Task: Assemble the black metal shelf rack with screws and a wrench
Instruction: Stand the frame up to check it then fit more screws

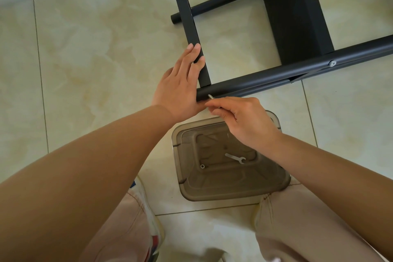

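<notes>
Black rack [293,27] lies on the floor at twelve o'clock, partly built: one screw [332,63] seated. Left hand [180,85] presses flat on the crossbar; right hand [238,117] pinches a key [210,96] at the corner joint. Wrench [235,158] waits in the tray [276,178].

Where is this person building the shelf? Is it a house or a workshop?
Probably a room in a house, though I can't be sure. The floor is glossy cream tile, the black rack lies straight on it with no workbench, and a small wrench sits in a plastic container.
</notes>
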